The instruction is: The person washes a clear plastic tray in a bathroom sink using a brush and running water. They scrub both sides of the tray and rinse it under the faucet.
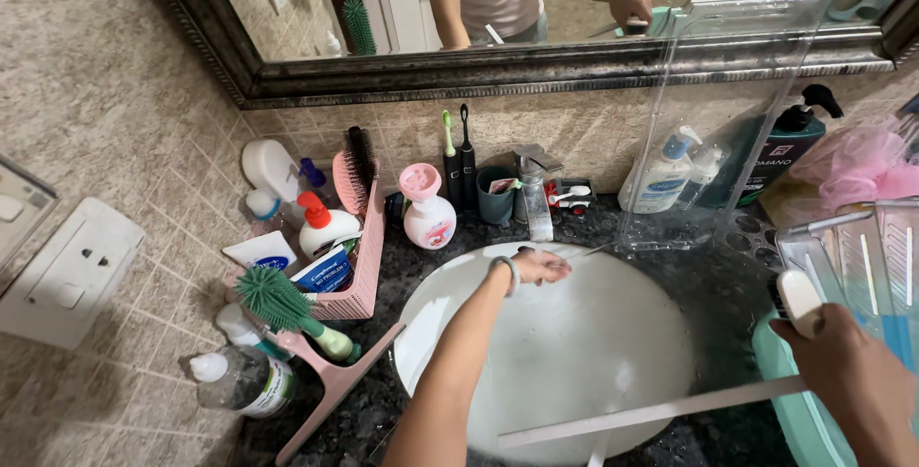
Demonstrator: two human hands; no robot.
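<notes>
My left hand (542, 266) reaches across the white basin (574, 352) and sits just below the metal tap (534, 201). Its fingers are curled, with a bracelet on the wrist. Something thin sticks out to its right, and I cannot tell whether the hand holds it. My right hand (847, 371) is at the lower right, closed around a white-handled brush (798, 300) with a dark head. A long white bar (651, 414) runs from below that hand across the front of the basin. A clear plastic panel (728, 113) stands upright behind the basin.
A pink rack (369, 266) on the left holds bottles, tubes, a hairbrush and a green spiky brush (278, 300). Toothbrushes, a pink pump bottle (428, 209) and a cup stand by the tap. Lotion bottles, a pink mesh sponge and a clear tray (862, 256) over a teal tub crowd the right.
</notes>
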